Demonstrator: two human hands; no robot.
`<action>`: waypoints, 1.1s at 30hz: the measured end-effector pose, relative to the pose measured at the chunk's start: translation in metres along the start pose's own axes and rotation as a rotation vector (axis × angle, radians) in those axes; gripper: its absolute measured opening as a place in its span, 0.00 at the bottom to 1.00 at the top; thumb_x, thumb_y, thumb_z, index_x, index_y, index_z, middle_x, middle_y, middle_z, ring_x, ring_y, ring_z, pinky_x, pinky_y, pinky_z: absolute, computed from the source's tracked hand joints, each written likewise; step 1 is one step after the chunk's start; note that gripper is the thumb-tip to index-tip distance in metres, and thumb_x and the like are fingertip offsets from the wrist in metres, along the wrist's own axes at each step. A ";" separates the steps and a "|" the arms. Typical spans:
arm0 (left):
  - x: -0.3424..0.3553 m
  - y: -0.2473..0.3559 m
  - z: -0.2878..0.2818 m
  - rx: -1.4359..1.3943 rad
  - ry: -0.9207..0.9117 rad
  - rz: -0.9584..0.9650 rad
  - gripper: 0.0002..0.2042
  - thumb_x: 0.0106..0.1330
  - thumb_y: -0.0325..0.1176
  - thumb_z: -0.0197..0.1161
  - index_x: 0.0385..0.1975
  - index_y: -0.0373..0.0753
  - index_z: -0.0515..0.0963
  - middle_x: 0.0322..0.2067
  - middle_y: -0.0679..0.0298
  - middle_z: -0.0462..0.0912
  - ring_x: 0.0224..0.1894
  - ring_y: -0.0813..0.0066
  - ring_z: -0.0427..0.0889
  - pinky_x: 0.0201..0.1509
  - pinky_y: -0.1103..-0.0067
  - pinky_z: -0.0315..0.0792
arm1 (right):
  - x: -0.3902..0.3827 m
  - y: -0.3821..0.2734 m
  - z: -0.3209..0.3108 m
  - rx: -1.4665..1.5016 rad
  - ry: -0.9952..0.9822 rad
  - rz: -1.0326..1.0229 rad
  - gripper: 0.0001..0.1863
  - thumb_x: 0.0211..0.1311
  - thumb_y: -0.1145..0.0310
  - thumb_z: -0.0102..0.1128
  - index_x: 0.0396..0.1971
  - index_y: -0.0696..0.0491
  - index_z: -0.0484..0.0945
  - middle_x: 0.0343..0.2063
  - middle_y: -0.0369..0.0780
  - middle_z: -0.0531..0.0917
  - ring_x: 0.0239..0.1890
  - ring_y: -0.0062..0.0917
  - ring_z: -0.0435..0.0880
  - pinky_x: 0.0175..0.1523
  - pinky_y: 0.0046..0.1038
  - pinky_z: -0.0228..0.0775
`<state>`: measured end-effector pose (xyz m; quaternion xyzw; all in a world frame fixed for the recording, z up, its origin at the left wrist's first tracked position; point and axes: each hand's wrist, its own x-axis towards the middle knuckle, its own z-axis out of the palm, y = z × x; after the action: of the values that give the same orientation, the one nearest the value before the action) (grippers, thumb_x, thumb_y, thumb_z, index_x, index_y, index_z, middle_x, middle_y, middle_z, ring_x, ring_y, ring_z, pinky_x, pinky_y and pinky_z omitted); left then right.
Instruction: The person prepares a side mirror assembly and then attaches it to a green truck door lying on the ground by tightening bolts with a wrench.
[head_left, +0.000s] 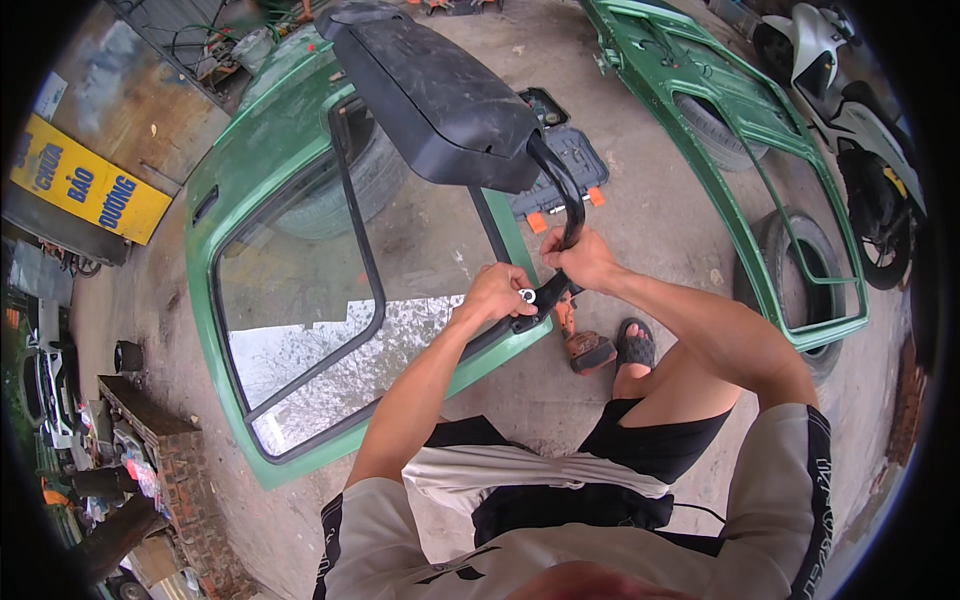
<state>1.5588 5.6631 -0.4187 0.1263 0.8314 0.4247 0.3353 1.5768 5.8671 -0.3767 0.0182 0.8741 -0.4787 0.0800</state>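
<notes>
Near the middle of the frame, I have the left hand (497,292) closed on a silver ring-headed tool (527,296), beside a black bracket (547,293) at the edge of a green door (275,145). Just up and right, the right hand (583,258) curls against the mirror arm (571,195); I cannot tell whether it grips it. Toward the upper middle, that arm carries 1 black mirror housing (440,105). Below the right hand, 1 orange power drill (585,348) is on the floor (680,270).
</notes>
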 end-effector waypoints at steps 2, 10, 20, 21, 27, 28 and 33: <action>-0.008 0.000 -0.003 -0.011 0.029 -0.008 0.14 0.47 0.23 0.79 0.33 0.31 0.83 0.26 0.62 0.86 0.26 0.76 0.84 0.29 0.78 0.78 | 0.003 -0.004 0.005 0.056 -0.048 0.035 0.06 0.53 0.72 0.67 0.31 0.56 0.85 0.27 0.38 0.87 0.32 0.26 0.86 0.41 0.32 0.75; 0.000 0.003 -0.016 -0.280 -0.244 -0.149 0.17 0.56 0.28 0.77 0.39 0.36 0.74 0.29 0.59 0.84 0.24 0.77 0.84 0.25 0.84 0.77 | -0.003 -0.012 -0.005 0.082 -0.070 0.069 0.04 0.54 0.74 0.67 0.31 0.56 0.83 0.28 0.34 0.84 0.33 0.20 0.81 0.43 0.27 0.73; 0.015 -0.025 0.004 -0.560 -0.300 -0.226 0.17 0.60 0.28 0.75 0.39 0.38 0.70 0.29 0.60 0.84 0.23 0.77 0.83 0.21 0.85 0.77 | -0.007 -0.010 -0.008 -0.098 -0.091 0.124 0.08 0.52 0.64 0.67 0.32 0.49 0.84 0.32 0.36 0.87 0.38 0.28 0.86 0.45 0.33 0.74; 0.014 -0.022 0.007 -0.606 -0.281 -0.241 0.17 0.60 0.28 0.75 0.39 0.38 0.70 0.29 0.60 0.84 0.22 0.78 0.84 0.21 0.85 0.77 | -0.008 -0.009 -0.009 -0.122 -0.074 0.113 0.09 0.52 0.63 0.66 0.33 0.48 0.83 0.31 0.37 0.87 0.38 0.30 0.86 0.45 0.34 0.74; 0.001 -0.023 0.029 -0.785 -0.097 -0.298 0.18 0.60 0.28 0.75 0.37 0.39 0.68 0.28 0.60 0.83 0.22 0.74 0.85 0.20 0.84 0.78 | -0.009 0.006 -0.004 -0.152 -0.046 0.070 0.14 0.56 0.59 0.61 0.40 0.48 0.82 0.34 0.43 0.87 0.41 0.39 0.87 0.48 0.39 0.75; 0.003 -0.031 0.033 -0.824 -0.055 -0.288 0.18 0.60 0.28 0.75 0.37 0.39 0.68 0.28 0.59 0.83 0.22 0.74 0.85 0.20 0.84 0.78 | -0.007 0.011 -0.001 -0.150 -0.044 0.062 0.15 0.57 0.59 0.61 0.43 0.48 0.81 0.34 0.44 0.87 0.42 0.40 0.87 0.48 0.40 0.76; -0.006 -0.020 0.036 -0.750 0.045 -0.277 0.16 0.61 0.28 0.74 0.37 0.38 0.69 0.27 0.59 0.82 0.21 0.76 0.83 0.24 0.84 0.81 | -0.013 0.017 -0.002 -0.209 0.059 -0.093 0.18 0.57 0.62 0.64 0.47 0.52 0.79 0.33 0.43 0.84 0.40 0.37 0.85 0.46 0.38 0.75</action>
<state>1.5885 5.6707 -0.4468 -0.1275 0.6351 0.6519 0.3941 1.5909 5.8781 -0.3881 -0.0169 0.9212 -0.3873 0.0331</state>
